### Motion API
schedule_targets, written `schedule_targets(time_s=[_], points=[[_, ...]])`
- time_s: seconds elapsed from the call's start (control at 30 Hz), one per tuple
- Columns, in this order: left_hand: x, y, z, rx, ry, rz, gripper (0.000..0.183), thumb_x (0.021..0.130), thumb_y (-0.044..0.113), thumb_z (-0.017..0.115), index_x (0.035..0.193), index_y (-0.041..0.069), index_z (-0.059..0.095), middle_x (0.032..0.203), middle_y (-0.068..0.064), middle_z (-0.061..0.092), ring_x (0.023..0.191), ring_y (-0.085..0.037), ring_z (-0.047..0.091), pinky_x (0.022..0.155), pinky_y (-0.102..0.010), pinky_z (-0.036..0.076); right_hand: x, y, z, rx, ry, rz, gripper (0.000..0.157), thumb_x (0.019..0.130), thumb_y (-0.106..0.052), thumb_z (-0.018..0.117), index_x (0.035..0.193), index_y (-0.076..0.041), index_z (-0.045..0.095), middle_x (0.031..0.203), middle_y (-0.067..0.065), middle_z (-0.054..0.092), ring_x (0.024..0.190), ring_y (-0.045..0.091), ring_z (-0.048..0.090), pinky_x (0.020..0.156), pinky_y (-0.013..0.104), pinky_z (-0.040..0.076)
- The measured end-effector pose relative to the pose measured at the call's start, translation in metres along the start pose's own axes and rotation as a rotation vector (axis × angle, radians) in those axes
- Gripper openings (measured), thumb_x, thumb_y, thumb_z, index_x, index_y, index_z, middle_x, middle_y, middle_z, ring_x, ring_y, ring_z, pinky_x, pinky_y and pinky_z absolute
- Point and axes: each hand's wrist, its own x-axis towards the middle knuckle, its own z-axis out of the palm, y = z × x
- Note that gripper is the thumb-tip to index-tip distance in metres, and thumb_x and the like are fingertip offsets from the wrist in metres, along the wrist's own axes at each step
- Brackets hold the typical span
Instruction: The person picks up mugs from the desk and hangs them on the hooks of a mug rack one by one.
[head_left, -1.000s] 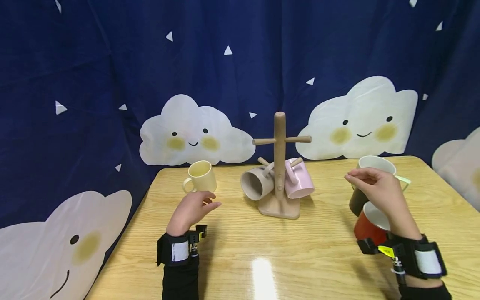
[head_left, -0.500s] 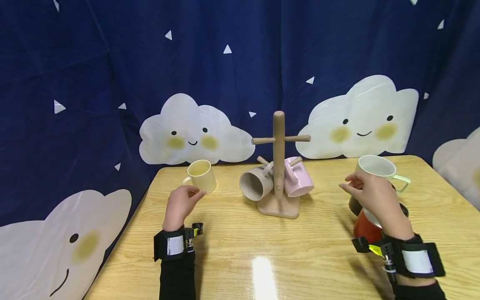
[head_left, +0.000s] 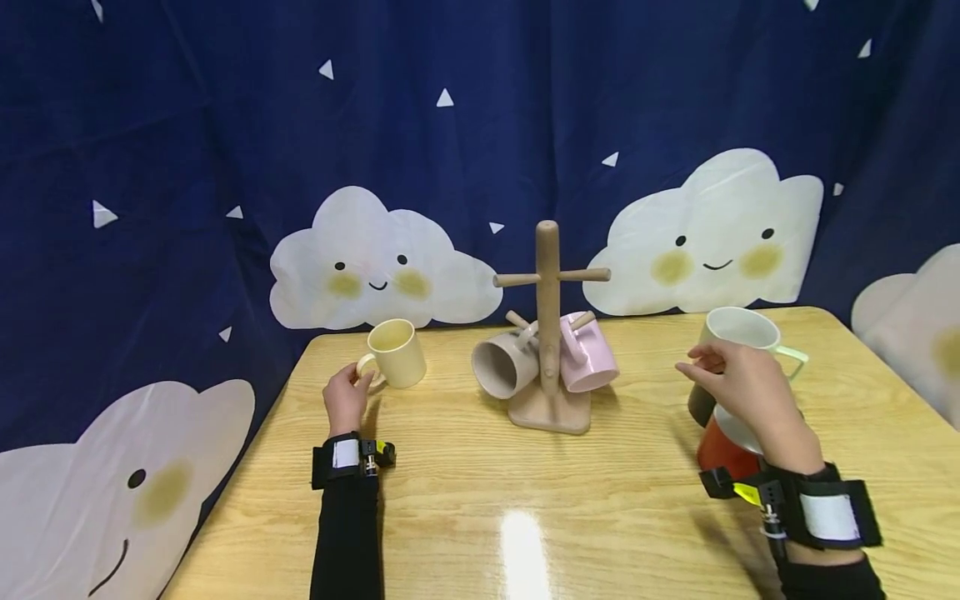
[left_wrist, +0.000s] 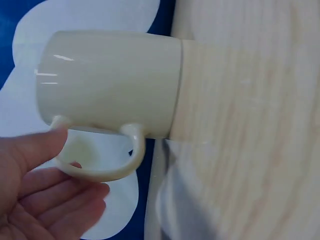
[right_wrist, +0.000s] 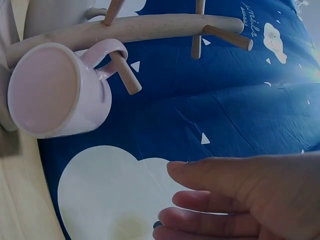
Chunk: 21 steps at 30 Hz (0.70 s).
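A pale yellow mug [head_left: 398,353] stands upright at the back left of the table. My left hand [head_left: 348,402] is at its handle [left_wrist: 112,172]; in the left wrist view the thumb overlaps the handle's upper end, while loosely extended fingers lie behind the loop. My right hand [head_left: 746,396] hovers above several mugs on the right, fingers loosely bent and holding nothing. Beneath it are an orange-red mug [head_left: 722,448] and a dark mug [head_left: 701,405], both partly hidden, with a white mug [head_left: 738,327] with a pale green handle behind.
A wooden mug tree [head_left: 548,308] stands mid-table. From its lower pegs hang a grey-beige mug [head_left: 504,365] and a pink mug [head_left: 592,357]; two upper pegs show no mug. A dark blue cloud-patterned curtain [head_left: 420,133] rises behind the table [head_left: 450,500].
My left hand has moved left and slightly forward, from in front of the yellow mug to its handle. The right hand has shifted slightly left and stays over the mugs.
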Motion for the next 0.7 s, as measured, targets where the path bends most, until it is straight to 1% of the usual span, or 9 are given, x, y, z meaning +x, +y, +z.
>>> schedule_targets(time_s=[0.07, 0.13, 0.3, 0.37, 0.47, 0.57, 0.63, 0.7], points=[[0.002, -0.003, 0.003, -0.004, 0.043, 0.011, 0.032, 0.083, 0.016, 0.058, 0.106, -0.007, 0.060, 0.100, -0.027, 0.063, 0.092, -0.036, 0.057, 0.084, -0.048, 0.044, 0.001, -0.001, 0.000, -0.003, -0.004, -0.003, 0.031, 0.076, -0.027, 0.066, 0.088, 0.001, 0.064, 0.072, 0.013, 0.067, 0.067, 0.027, 0.061, 0.061, 0.049, 0.045], [0.002, -0.005, 0.005, -0.009, 0.070, 0.006, 0.030, 0.084, 0.017, 0.058, 0.101, -0.007, 0.061, 0.095, -0.027, 0.064, 0.087, -0.035, 0.058, 0.080, -0.047, 0.045, 0.002, -0.001, 0.000, -0.009, -0.009, -0.007, 0.031, 0.076, -0.027, 0.066, 0.088, 0.001, 0.064, 0.071, 0.013, 0.067, 0.067, 0.027, 0.061, 0.061, 0.049, 0.045], [0.002, -0.002, 0.004, -0.058, 0.068, -0.010, 0.028, 0.082, 0.019, 0.060, 0.096, -0.005, 0.062, 0.093, -0.026, 0.064, 0.085, -0.033, 0.058, 0.078, -0.045, 0.046, 0.002, -0.001, 0.001, -0.014, -0.014, -0.014, 0.032, 0.077, -0.027, 0.066, 0.089, 0.002, 0.064, 0.071, 0.014, 0.066, 0.067, 0.028, 0.061, 0.062, 0.050, 0.046], [0.002, 0.000, 0.004, -0.076, 0.086, 0.003, 0.027, 0.081, 0.018, 0.062, 0.096, -0.005, 0.063, 0.092, -0.026, 0.065, 0.084, -0.032, 0.059, 0.077, -0.045, 0.047, 0.002, -0.001, 0.001, -0.010, -0.015, -0.013, 0.032, 0.077, -0.027, 0.065, 0.089, 0.003, 0.063, 0.072, 0.014, 0.066, 0.068, 0.029, 0.061, 0.062, 0.051, 0.046], [0.000, 0.005, 0.002, -0.077, 0.131, 0.019, 0.026, 0.080, 0.016, 0.063, 0.095, -0.005, 0.065, 0.088, -0.025, 0.066, 0.079, -0.032, 0.060, 0.074, -0.045, 0.047, 0.001, -0.001, 0.001, -0.005, -0.028, -0.003, 0.034, 0.077, -0.029, 0.065, 0.090, 0.003, 0.063, 0.074, 0.016, 0.066, 0.070, 0.030, 0.061, 0.063, 0.051, 0.046], [-0.003, 0.016, -0.009, -0.077, 0.159, 0.011, 0.026, 0.079, 0.017, 0.064, 0.093, -0.005, 0.066, 0.085, -0.024, 0.066, 0.075, -0.030, 0.059, 0.069, -0.041, 0.046, 0.000, 0.000, 0.002, -0.003, -0.042, 0.017, 0.037, 0.078, -0.032, 0.064, 0.091, 0.002, 0.063, 0.077, 0.018, 0.067, 0.073, 0.031, 0.061, 0.065, 0.051, 0.046], [-0.005, 0.025, -0.020, -0.098, 0.177, 0.005, 0.026, 0.079, 0.018, 0.064, 0.093, -0.004, 0.067, 0.083, -0.023, 0.067, 0.071, -0.026, 0.057, 0.064, -0.037, 0.043, 0.000, 0.001, 0.002, -0.008, -0.050, 0.030, 0.038, 0.079, -0.033, 0.063, 0.093, 0.002, 0.063, 0.079, 0.018, 0.067, 0.075, 0.032, 0.060, 0.066, 0.051, 0.046], [-0.008, 0.036, -0.034, -0.129, 0.200, 0.007, 0.026, 0.079, 0.020, 0.065, 0.092, -0.002, 0.068, 0.082, -0.022, 0.067, 0.068, -0.022, 0.056, 0.060, -0.030, 0.041, 0.001, 0.001, 0.002, -0.011, -0.051, 0.032, 0.038, 0.079, -0.033, 0.063, 0.093, 0.002, 0.063, 0.079, 0.018, 0.066, 0.075, 0.032, 0.060, 0.066, 0.051, 0.046]])
